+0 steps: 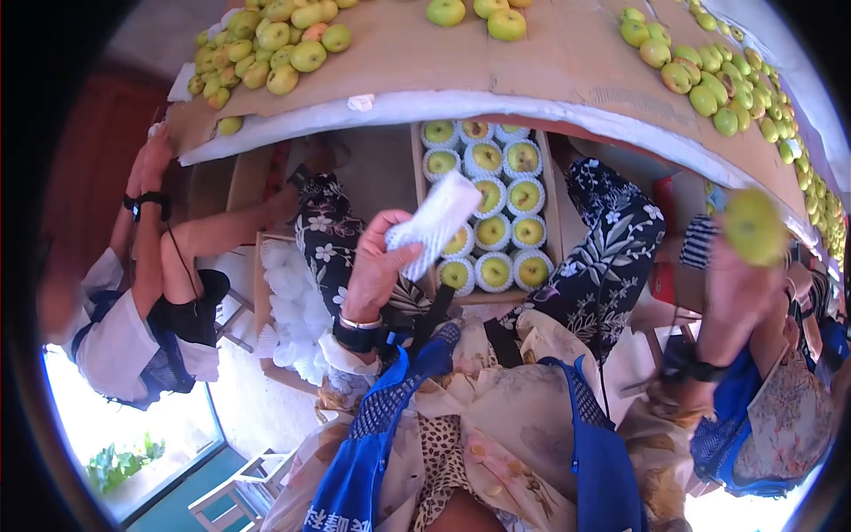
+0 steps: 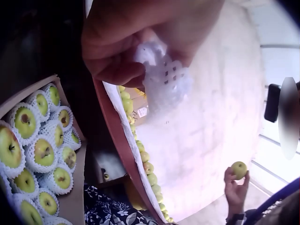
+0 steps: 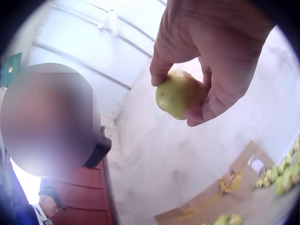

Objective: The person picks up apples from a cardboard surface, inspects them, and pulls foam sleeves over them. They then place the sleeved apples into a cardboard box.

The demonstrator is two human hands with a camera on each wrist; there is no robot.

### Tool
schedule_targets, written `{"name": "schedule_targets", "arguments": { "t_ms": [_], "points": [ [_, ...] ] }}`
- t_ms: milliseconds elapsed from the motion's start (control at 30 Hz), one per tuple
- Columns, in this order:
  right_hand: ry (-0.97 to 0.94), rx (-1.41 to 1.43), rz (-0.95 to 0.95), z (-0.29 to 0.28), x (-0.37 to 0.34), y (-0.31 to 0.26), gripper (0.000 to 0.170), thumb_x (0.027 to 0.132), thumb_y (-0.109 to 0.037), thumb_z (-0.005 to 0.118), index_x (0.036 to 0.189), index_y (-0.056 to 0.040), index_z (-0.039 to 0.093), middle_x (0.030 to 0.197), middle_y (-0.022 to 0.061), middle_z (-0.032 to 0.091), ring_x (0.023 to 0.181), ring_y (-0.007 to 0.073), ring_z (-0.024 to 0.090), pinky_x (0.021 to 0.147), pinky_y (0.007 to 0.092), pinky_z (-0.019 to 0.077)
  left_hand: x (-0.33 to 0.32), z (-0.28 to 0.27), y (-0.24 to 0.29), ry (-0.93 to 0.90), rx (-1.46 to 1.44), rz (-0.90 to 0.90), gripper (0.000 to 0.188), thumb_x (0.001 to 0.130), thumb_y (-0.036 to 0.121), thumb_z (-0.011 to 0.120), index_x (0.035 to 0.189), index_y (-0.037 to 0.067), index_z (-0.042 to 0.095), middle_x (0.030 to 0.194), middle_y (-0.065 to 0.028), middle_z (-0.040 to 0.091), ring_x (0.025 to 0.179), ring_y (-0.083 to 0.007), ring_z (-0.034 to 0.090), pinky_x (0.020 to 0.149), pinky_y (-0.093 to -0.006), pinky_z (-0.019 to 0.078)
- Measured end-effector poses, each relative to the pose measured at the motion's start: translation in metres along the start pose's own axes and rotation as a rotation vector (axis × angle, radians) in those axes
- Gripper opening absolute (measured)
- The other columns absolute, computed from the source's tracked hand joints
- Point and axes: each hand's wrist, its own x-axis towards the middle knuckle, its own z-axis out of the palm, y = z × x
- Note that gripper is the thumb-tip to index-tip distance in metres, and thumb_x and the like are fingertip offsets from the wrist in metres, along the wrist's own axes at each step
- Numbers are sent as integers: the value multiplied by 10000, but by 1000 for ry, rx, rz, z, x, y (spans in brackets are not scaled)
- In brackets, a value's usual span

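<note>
My left hand [image 1: 377,270] pinches a white foam net sleeve [image 1: 439,220] between thumb and fingers, above a box. In the left wrist view, the mesh of the foam sleeve [image 2: 164,77] hangs below the fingertips. Raised out to the right, my right hand [image 1: 743,288] grips a green apple [image 1: 753,228]. The right wrist view shows fingers and thumb curled round the apple [image 3: 180,93]. Below the left hand, a cardboard box [image 1: 548,213] holds rows of apples [image 1: 490,230], each in a white foam net.
Loose apples [image 1: 275,44] lie in heaps on a cardboard-covered table [image 1: 381,71] with a padded edge. A box of white foam nets [image 1: 292,306] stands left of my legs. Other people sit at both sides, one person's arms [image 1: 146,213] reaching toward the table at the left.
</note>
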Motion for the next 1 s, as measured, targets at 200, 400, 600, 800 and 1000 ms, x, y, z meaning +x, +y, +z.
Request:
{"name": "schedule_targets", "arguments": {
  "t_ms": [200, 400, 600, 800, 1000],
  "points": [
    [354, 116, 433, 37, -15, 161, 630, 821, -484, 548, 1244, -31, 432, 1230, 219, 480, 1180, 355, 444, 945, 452, 410, -6, 11, -5, -121, -163, -139, 379, 731, -32, 677, 1063, 44, 511, 1060, -73, 593, 961, -141, 579, 835, -285, 477],
    [297, 307, 662, 51, -14, 185, 695, 784, -536, 542, 1261, -45, 422, 1287, 186, 444, 1248, 339, 367, 1032, 481, 274, -6, 9, -11, -205, -179, -207, 415, 725, -24, 666, 1094, 50, 492, 1123, -71, 560, 1031, -155, 549, 895, -303, 442],
    [141, 603, 726, 43, -26, 200, 611, 861, -446, 498, 1305, -46, 369, 1317, 118, 430, 1231, 269, 397, 1033, 460, 287, -4, 14, -12, -200, -146, -226, 482, 727, 35, 666, 1153, 42, 438, 1066, -62, 564, 963, -158, 578, 829, -277, 471],
    [296, 572, 636, 50, -24, 203, 554, 852, -323, 556, 1292, -35, 381, 1284, 110, 461, 1206, 244, 427, 1019, 425, 318, 2, 4, -32, 24, -106, -154, 401, 769, 25, 628, 1136, 49, 467, 1164, -79, 516, 1020, -160, 535, 874, -286, 432],
    [244, -12, 451, 53, -22, 219, 449, 824, -52, 547, 1253, -16, 419, 1194, 63, 515, 1103, 167, 495, 961, 324, 374, 8, 38, -16, 127, 190, 30, 294, 843, 66, 585, 1113, 56, 470, 1072, -38, 531, 925, -96, 500, 815, -246, 421]
  ]
}}
